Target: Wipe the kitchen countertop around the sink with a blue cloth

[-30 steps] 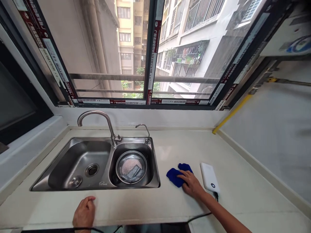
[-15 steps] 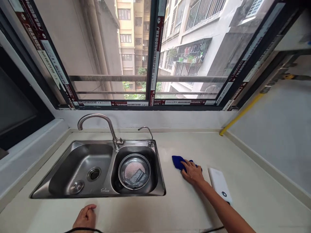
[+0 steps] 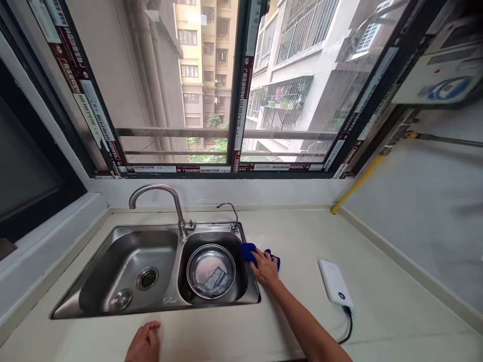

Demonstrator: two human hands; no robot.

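My right hand [image 3: 265,268] presses down on a small blue cloth [image 3: 248,251] on the pale countertop [image 3: 302,236], right at the right rim of the steel double sink [image 3: 121,306]. The cloth pokes out from under my fingers toward the sink. My left hand [image 3: 145,343] rests on the counter's front edge below the sink, fingers curled loosely, holding nothing.
A round steel strainer basket [image 3: 190,261] with a grey cloth in it sits in the sink's right basin. A tall faucet [image 3: 166,193] and a small tap [image 3: 230,211] stand behind. A white power bank [image 3: 335,283] with a black cable lies to the right. A window spans the back.
My right hand has slid the blue cloth leftward across the counter, from beside the power bank to the sink's right rim. My left hand stayed at the front edge.
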